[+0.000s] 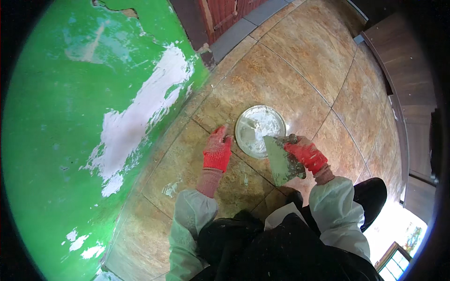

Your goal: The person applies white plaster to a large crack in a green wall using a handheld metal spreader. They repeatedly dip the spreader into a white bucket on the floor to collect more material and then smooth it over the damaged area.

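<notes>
My right hand, in a dusty red glove, grips a flat plastering trowel. Its broad grey blade is smeared and reaches over the lower right rim of a round pale basin. Wet white plaster lies inside that basin, on the tiled floor. Just left of the rim, apparently not touching it, is my left hand, in a red glove with whitened fingertips. Its fingers point forward, slightly apart, and nothing shows in them. At my left, a green wall carries a long patch of white plaster.
Brown floor tiles with dark joints spread around the basin, with a white smear near the wall. A reddish door stands beyond the wall's end. Wood-toned cabinets line the right side. My dark-clothed knees are close below my hands.
</notes>
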Tool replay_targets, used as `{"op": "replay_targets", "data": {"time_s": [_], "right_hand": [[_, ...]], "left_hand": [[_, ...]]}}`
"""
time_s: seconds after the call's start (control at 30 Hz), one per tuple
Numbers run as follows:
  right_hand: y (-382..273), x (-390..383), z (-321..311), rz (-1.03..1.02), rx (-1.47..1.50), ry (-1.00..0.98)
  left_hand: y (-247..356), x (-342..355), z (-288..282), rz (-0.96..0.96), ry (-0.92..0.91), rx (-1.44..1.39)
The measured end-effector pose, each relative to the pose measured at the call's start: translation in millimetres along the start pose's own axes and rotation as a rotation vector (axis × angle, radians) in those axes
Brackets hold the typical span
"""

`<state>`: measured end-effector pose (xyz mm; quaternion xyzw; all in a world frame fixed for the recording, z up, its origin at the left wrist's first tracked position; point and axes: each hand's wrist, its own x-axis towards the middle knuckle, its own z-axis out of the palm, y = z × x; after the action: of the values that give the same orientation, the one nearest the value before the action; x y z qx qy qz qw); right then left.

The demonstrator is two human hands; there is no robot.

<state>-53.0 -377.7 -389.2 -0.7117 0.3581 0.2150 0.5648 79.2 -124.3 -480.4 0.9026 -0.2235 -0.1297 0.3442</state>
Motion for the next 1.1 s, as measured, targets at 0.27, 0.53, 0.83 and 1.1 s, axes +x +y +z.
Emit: {"op": "replay_targets", "data": {"time_s": [0.27,0.53,0.83,1.1], "right_hand": [[26,-13,18,0.045,-0.018,0.025],[52,-34,23,0.012,0.163,0.087],[69,-28,34,0.023,0.312,0.133],[67,-40,28,0.02,0.365,0.251]], "left_hand": [[-19,56,-17,0.454,-0.133,0.307],[-24,-2,0,0.398,-0.234,0.245],[-20,-1,15,0.351,-0.153,0.174],[-13,16,-23,-0.068,0.157,0.16]]}}
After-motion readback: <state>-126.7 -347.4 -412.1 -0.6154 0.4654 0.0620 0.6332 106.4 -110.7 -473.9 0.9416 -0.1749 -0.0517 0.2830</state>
